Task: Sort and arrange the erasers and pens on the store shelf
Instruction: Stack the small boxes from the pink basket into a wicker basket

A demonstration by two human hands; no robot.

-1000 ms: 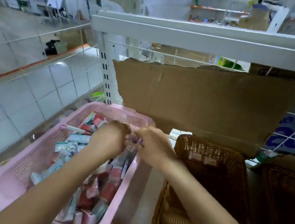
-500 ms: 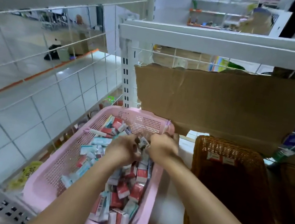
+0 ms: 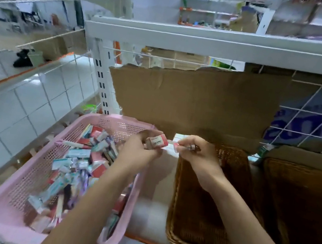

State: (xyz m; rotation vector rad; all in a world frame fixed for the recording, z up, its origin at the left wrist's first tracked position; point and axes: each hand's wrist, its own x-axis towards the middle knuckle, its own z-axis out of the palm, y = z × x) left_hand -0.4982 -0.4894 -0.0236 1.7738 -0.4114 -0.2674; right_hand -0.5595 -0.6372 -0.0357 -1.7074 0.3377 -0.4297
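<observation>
A pink perforated basket (image 3: 13, 199) on the shelf holds several boxed erasers (image 3: 81, 163) in red, teal and white, plus a pink pen (image 3: 70, 143). My left hand (image 3: 140, 150) grips a pink-and-white eraser box (image 3: 157, 141) above the basket's far right corner. Just to its right, my right hand (image 3: 197, 154) pinches a small pink-tipped pen-like item (image 3: 177, 145) over the rim of a brown wicker basket (image 3: 186, 229). The two hands are a little apart.
A second brown wicker basket (image 3: 301, 211) stands at the far right. Torn cardboard (image 3: 191, 103) leans against the white wire grid (image 3: 318, 115) behind the baskets. A white shelf board (image 3: 212, 42) hangs overhead, with a slotted upright (image 3: 101, 77) at the left.
Both hands have lifted out of the pink basket and moved right. They have come apart: the left now holds an eraser box, the right a small pink-tipped item near the wicker basket.
</observation>
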